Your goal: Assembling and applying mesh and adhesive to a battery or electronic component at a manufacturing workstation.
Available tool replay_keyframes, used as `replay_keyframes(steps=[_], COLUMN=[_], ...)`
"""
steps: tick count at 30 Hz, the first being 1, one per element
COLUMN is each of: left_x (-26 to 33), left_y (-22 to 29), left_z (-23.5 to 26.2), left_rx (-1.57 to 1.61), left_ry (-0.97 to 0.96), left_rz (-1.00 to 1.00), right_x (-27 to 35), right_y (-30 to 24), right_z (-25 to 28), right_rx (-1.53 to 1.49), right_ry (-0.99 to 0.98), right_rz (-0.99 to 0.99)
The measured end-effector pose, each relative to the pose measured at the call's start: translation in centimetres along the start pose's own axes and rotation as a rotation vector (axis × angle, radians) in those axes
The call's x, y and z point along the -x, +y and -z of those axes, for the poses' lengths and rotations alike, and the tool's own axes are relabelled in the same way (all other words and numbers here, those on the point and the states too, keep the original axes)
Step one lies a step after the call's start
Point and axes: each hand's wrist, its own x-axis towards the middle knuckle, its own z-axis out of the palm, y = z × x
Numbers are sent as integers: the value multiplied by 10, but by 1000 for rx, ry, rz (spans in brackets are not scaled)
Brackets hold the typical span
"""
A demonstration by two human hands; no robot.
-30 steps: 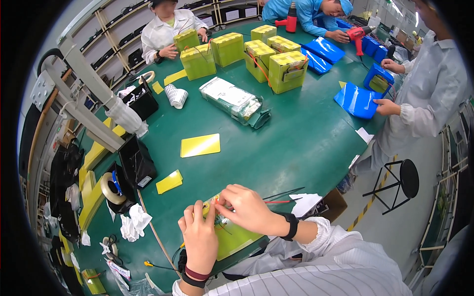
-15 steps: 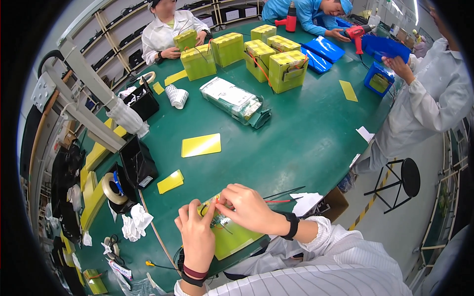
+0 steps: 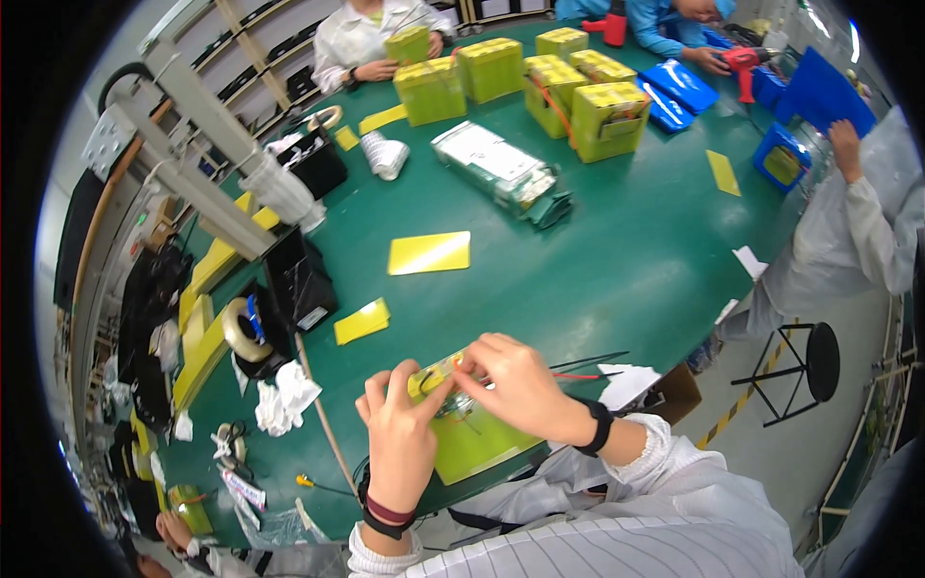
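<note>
At the near table edge lies a battery pack [image 3: 487, 448] in yellow-green wrap, with a circuit board and thin wires on its upper part. My left hand [image 3: 403, 438] rests over the pack's left side, thumb and forefinger closed on the board area, other fingers bent. Beside it my right hand [image 3: 520, 385] pinches at the board's top edge. A bit of red-orange shows at its fingertips, too small to name. The two hands' fingertips nearly meet and hide part of the board. A red wire [image 3: 576, 376] and black wires stick out behind my right hand.
Yellow sheets [image 3: 429, 253], a green-wrapped bundle [image 3: 501, 173] and several battery packs [image 3: 610, 120] lie farther off. On the left stand black bins [image 3: 297, 275], a tape roll [image 3: 246, 328] and crumpled paper [image 3: 287, 397]. Co-workers stand around; a stool [image 3: 822, 361] is at right.
The whole scene has shifted right and slightly up in the view. Another person's hand now shows by the small pack at lower left. My hands keep much the same hold on the board area.
</note>
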Motion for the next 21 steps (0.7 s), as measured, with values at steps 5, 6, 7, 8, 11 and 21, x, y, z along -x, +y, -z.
replay_keyframes(steps=[5, 6, 7, 8, 11, 21], left_x=[3, 3, 3, 2, 4, 6], left_y=[-5, -6, -7, -7, -8, -18], left_z=[-3, -6, -8, -12, -16, -33], left_rx=[54, 66, 70, 72, 68, 63], left_ry=[58, 57, 41, 40, 58, 160], left_rz=[74, 57, 46, 53, 42, -4], right_x=[-1, -2, -3, -3, -6, 0], right_y=[2, 3, 3, 4, 0, 6], right_z=[-3, -5, -7, -8, -10, -11], right_rx=[18, 22, 15, 11, 7, -7], right_ry=[-6, 20, 10, 16, 18, 42], right_rz=[-28, -15, -10, -18, -22, 19])
